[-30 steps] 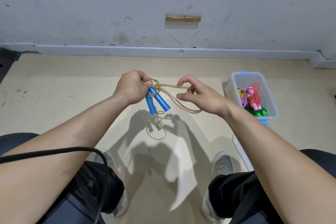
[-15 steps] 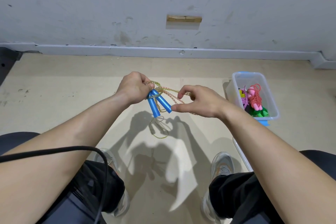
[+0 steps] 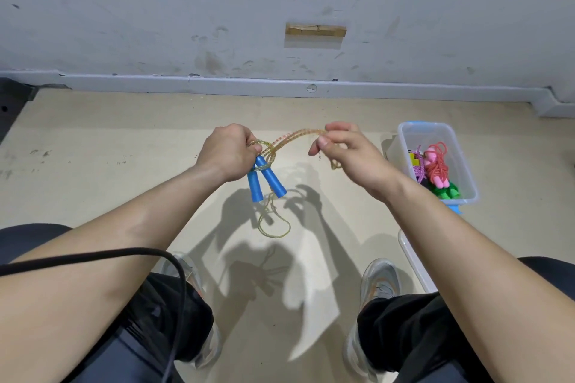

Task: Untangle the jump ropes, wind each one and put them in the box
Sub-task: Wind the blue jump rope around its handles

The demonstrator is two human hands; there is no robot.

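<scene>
Over beige floor (image 3: 109, 165) below a scuffed white wall (image 3: 155, 25): gripping, with the left hand (image 3: 228, 151) curled tight, two blue handles (image 3: 266, 180) pointing down, yellowish rope (image 3: 292, 137) looped round their tops and dangling beneath. Pinching that rope's raised strands between thumb and fingertips of the right hand (image 3: 348, 149). Farther right, on the floor, clear box (image 3: 426, 124) holding wound pink, purple and green ropes (image 3: 435, 165).
</scene>
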